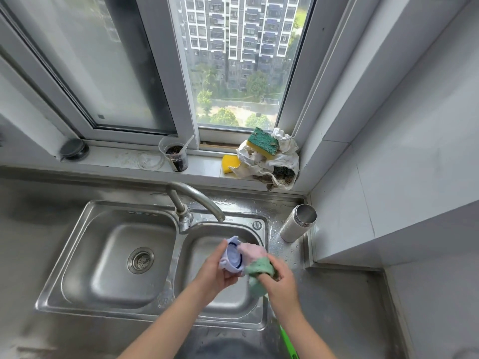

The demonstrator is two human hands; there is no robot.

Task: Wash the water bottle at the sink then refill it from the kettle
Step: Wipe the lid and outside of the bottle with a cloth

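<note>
Cloth [255,257] in pink and green sits bunched in your right hand [282,283] at lower centre, pressed against the lilac lid [233,257] your left hand [217,273] clasps over the sink's [85,255] right basin. The steel water bottle [298,224] stands uncapped right of centre, on the counter [337,307] just beside the sink.

faucet [197,200] arches over right basin [228,304]; left basin [108,255] open.
</note>
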